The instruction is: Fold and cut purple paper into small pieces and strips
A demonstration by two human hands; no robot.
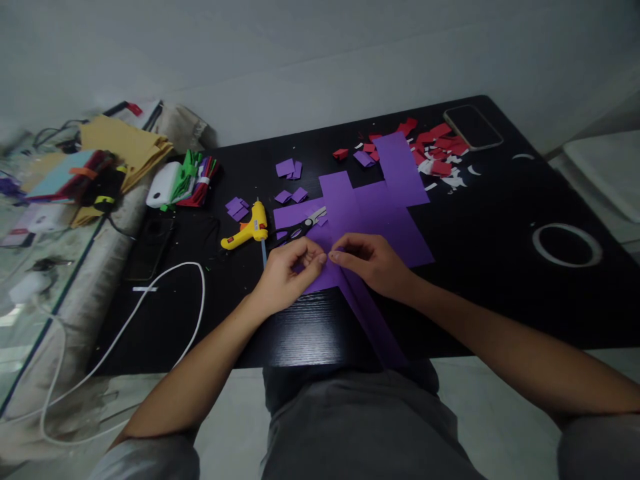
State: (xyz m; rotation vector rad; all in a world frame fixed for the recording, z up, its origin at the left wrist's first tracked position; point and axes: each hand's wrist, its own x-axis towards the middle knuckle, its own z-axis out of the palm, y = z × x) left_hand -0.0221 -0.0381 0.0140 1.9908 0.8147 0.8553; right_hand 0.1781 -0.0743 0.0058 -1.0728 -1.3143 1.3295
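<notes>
My left hand [296,268] and my right hand [373,262] meet fingertip to fingertip over purple paper sheets [413,237]. Both are closed in a pinch. A bit of purple paper shows at the right fingertips; what the left fingers pinch is too small to make out. Below them a long purple paper strip [370,317] runs down past the table's front edge. Black-handled scissors [299,231] lie on the paper beyond my left hand. Left of these rests a yellow glue gun [247,230] with a blue glue stick [264,253] in its back.
Small purple folded pieces [237,208] lie left and behind. Red and white paper scraps [440,150] are heaped near a phone [473,127]. A white ring [567,245] lies at right. A white cable [203,293] loops over the left front edge, near a dark phone [149,248].
</notes>
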